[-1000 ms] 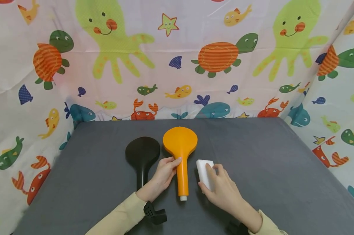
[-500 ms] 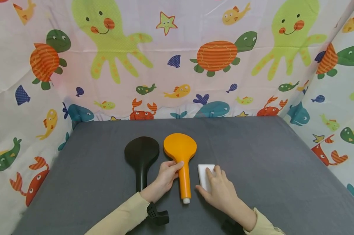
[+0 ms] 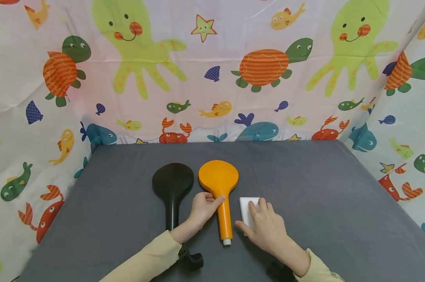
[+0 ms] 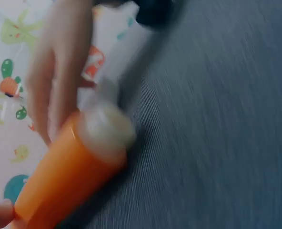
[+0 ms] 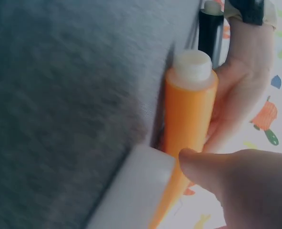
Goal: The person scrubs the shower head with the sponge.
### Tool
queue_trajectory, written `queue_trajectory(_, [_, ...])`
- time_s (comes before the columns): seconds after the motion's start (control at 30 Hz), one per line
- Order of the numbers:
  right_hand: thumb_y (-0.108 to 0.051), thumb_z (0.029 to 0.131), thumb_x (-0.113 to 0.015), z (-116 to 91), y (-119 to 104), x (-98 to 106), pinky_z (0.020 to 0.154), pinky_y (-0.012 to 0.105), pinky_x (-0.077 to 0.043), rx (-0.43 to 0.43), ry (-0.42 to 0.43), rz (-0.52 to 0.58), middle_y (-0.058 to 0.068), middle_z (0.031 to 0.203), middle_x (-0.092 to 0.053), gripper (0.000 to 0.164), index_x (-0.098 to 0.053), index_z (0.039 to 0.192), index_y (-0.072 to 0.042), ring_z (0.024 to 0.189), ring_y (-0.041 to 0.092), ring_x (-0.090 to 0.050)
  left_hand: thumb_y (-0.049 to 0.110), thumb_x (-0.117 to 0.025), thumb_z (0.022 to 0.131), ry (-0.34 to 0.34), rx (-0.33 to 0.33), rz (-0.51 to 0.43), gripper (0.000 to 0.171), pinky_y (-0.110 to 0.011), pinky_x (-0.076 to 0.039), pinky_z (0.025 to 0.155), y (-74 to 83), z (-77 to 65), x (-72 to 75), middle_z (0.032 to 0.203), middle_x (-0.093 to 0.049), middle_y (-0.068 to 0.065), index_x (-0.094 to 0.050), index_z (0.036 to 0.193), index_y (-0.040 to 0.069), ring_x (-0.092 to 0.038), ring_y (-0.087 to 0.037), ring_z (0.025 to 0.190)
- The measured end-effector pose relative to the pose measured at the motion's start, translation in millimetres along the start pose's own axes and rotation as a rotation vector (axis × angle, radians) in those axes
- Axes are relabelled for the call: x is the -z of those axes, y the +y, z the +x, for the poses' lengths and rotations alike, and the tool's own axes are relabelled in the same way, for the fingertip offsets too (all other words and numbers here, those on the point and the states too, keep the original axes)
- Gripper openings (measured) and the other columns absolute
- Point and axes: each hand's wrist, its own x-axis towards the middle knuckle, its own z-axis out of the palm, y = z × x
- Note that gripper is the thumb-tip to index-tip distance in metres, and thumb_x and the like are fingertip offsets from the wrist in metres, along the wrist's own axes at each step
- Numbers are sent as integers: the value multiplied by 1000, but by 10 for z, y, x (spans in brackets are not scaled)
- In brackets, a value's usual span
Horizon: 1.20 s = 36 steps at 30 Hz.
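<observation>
An orange paddle-shaped thing with a round head and a white-tipped handle lies in the middle of the grey cloth. My left hand pinches the upper part of its handle, the thumb on top and the other fingers at its left side. To its right, a white block lies on the cloth, partly covered by my right hand. The fingers of that hand rest on the block, with the thumb spread off to its left. In the right wrist view, the thumb shows beside the block's edge.
A black paddle-shaped thing of like form lies left of the orange one, its handle partly behind my left forearm. A printed curtain with sea animals borders the grey cloth at the back and sides.
The orange paddle-shaped thing has shifted slightly toward me, its handle end swinging a little right. The white block has gone from tilted to flat, and my right fingers have loosened on it.
</observation>
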Motion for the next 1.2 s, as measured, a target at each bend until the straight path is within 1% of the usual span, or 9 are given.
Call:
queue_trajectory(0.13, [-53,79,-65,45,-7,46,55,39,-50,3,18,8,22,103,-51,64,-62,114,1,80,31,-51,33,-64,88,-42,-78,137,46,-26,-49,54,6,-7,131,73,-60,-8,-56,101,-11,-58,-16,57])
queue_trajectory(0.27, [-47,80,-66,91,10,75,61,43,-51,13,43,20,22,104,-52,62,-59,116,3,84,34,-54,33,-60,91,-70,-166,171,39,-25,-48,53,92,-51,396,72,-59,-4,-59,99,-5,-58,-13,56])
queue_trajectory(0.43, [-44,80,-68,112,23,96,58,43,-50,-3,-6,53,24,104,-50,61,-57,117,3,79,35,-54,21,-62,90,108,-283,252,28,-27,-51,62,135,-160,818,84,-61,-8,-60,103,-4,-59,-17,71])
queue_trajectory(0.5, [-45,79,-68,104,24,101,53,40,-49,-12,-48,61,24,102,-49,63,-55,118,3,75,34,-54,21,-62,90,160,-242,292,36,-34,-51,68,95,-212,964,93,-60,-14,-56,111,-7,-60,-23,80])
queue_trajectory(0.57, [-46,78,-69,92,23,102,48,38,-47,-20,-81,68,24,100,-49,64,-55,118,2,72,32,-53,24,-61,91,150,-161,318,48,-40,-51,73,32,-265,1084,101,-58,-20,-47,120,-11,-60,-29,87])
queue_trajectory(0.77, [-49,75,-70,81,-7,76,43,36,-43,-7,-118,48,22,94,-46,65,-54,114,1,66,30,-48,32,-61,90,-31,84,194,68,-43,-52,75,-175,-309,1213,112,-56,-29,-35,129,-17,-62,-35,93])
queue_trajectory(1.0, [-43,75,-73,73,-77,27,44,38,-46,27,-146,24,28,106,-46,68,-51,120,3,75,37,-50,22,-70,83,-35,122,85,60,-39,-52,71,-287,-232,1115,98,-63,-23,-45,120,-19,-62,-25,80])
queue_trajectory(1.13, [-33,74,-74,62,-114,-10,42,38,-46,71,-79,-5,30,108,-46,62,-52,119,3,75,37,-50,15,-72,80,-4,154,15,53,-31,-48,61,-300,-217,1134,84,-64,-15,-50,115,-19,-56,-17,67])
queue_trajectory(1.2, [-29,73,-73,60,-124,-27,40,37,-44,87,-33,-23,29,106,-46,57,-54,117,3,72,35,-48,15,-72,80,5,171,5,58,-33,-49,65,-300,-222,1158,93,-63,-23,-46,118,-21,-58,-23,74])
